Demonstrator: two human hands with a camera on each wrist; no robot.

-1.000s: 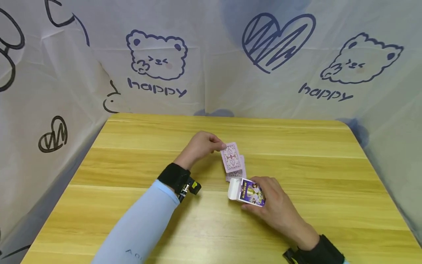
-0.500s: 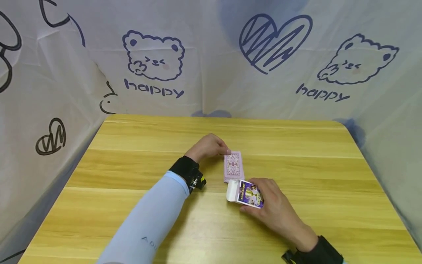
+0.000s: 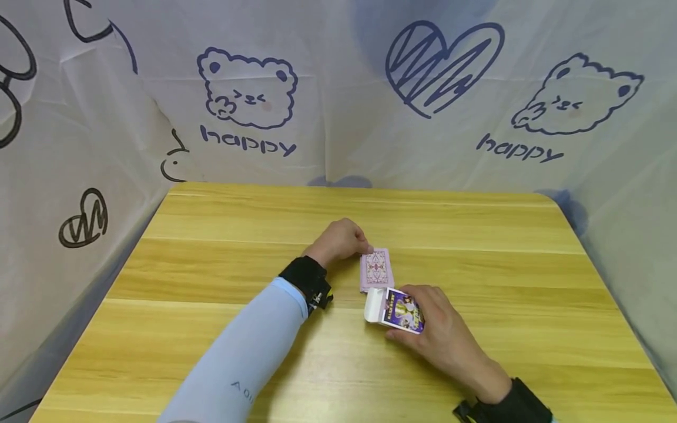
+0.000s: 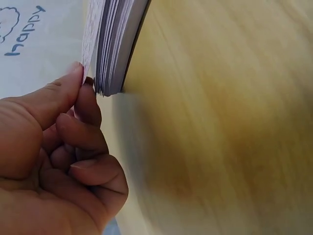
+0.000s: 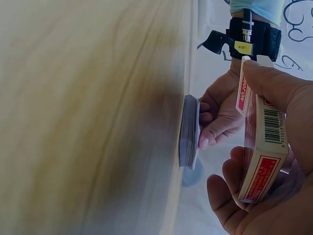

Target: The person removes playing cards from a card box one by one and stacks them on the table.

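Observation:
A stack of playing cards [image 4: 117, 49] lies on the table, its top back patterned in pink and red. At the stack's far left corner, my left hand [image 3: 341, 242] pinches the top playing card [image 3: 376, 268] between thumb and forefinger. The left wrist view shows that card's edge a little apart from the cards under it. Just nearer to me, my right hand [image 3: 446, 335] grips a purple-fronted card box [image 3: 404, 311] by its sides. The box's white end flap [image 3: 374, 304] stands open towards the left. From the right wrist view, a barcode and red panels show on the card box.
The yellow wooden table [image 3: 211, 270] extends on all sides of the cards. A white cloth [image 3: 344, 106] with drawn bears and hearts hangs behind it and along the sides. Each wrist wears a black strap with a small camera.
My left hand has come down and nearer with the pinched card, which was askew above the stack and now lines up over it. My right hand and the box have stayed in place.

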